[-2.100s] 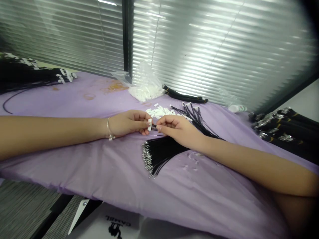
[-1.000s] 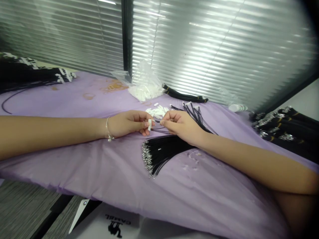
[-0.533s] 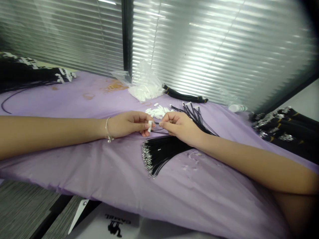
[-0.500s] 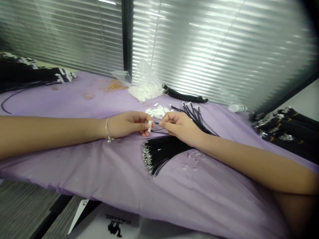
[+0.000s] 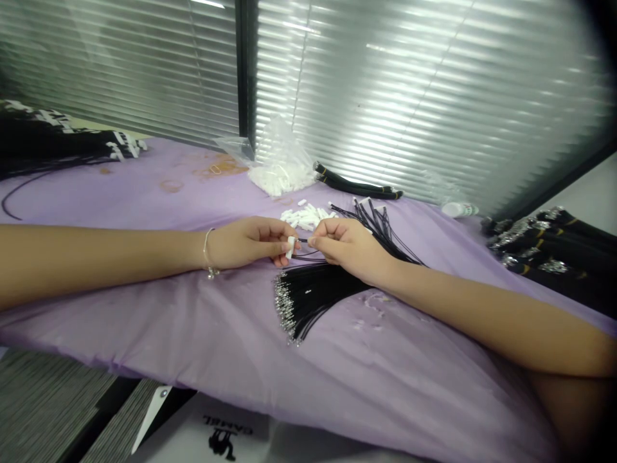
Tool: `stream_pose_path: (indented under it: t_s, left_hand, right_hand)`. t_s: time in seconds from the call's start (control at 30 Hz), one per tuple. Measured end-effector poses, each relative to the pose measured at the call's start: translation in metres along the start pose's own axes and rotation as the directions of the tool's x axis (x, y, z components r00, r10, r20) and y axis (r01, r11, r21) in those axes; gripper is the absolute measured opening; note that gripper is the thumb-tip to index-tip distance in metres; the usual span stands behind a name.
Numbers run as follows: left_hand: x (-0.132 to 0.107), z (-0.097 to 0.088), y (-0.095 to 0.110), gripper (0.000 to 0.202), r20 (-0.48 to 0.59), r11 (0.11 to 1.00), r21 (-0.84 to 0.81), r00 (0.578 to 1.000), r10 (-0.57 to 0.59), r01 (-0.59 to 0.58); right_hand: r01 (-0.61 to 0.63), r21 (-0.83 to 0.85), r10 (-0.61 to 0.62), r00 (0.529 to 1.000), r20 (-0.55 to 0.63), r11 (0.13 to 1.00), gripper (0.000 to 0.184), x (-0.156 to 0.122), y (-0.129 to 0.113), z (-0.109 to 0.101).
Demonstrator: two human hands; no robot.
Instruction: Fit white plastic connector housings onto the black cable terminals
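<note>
Between the thumb and fingers of my left hand (image 5: 260, 239) is a small white plastic connector (image 5: 290, 247). My right hand (image 5: 349, 247) pinches a thin black wire (image 5: 303, 240), whose end meets the connector's right side; how deep it sits I cannot tell. Another black wire runs from the connector toward the right hand, just below. A fanned bundle of black wires (image 5: 321, 292) with silvery metal ends lies under and in front of my right hand. Behind the hands is a pile of loose white connectors (image 5: 306, 217).
A clear plastic bag (image 5: 282, 170) of white pieces stands at the back. Beside it lies a tied black wire bundle (image 5: 357, 184). Wires with white ends (image 5: 120, 145) are stacked far left, more bundles (image 5: 554, 241) far right. A purple cloth (image 5: 193, 341) covers the table.
The white connector has tilted slightly in my left fingers. Both hands have otherwise hardly moved.
</note>
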State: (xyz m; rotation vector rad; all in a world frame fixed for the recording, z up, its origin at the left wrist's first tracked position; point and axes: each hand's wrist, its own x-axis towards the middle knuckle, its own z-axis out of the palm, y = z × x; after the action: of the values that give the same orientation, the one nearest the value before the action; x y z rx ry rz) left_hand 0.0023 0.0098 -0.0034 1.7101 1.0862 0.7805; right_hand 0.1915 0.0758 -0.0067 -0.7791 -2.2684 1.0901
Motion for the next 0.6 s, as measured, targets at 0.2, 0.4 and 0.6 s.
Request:
stream_pose_path:
  t_s: [0.2,0.4,0.6]
  left_hand:
    - [0.0000,0.0016,0.0011,0.012,-0.013,0.999,0.039,1.000,-0.012,0.012]
    - [0.0004,0.0025,0.0014,0.012,-0.020,0.999,0.034,0.999,-0.026,0.026]
    - [-0.0002,0.0026,0.0007,0.010,-0.009,0.998,0.059,1.000,-0.029,0.029]
  right_hand:
    - [0.027,-0.110,-0.029,0.999,-0.020,0.994,0.017,-0.0039,-0.0064,0.0018]
    - [0.045,-0.146,-0.050,0.998,-0.031,0.988,0.013,-0.0068,-0.0069,0.0047]
    - [0.074,-0.193,-0.083,0.996,-0.041,0.978,0.012,-0.0067,-0.0048,0.0071]
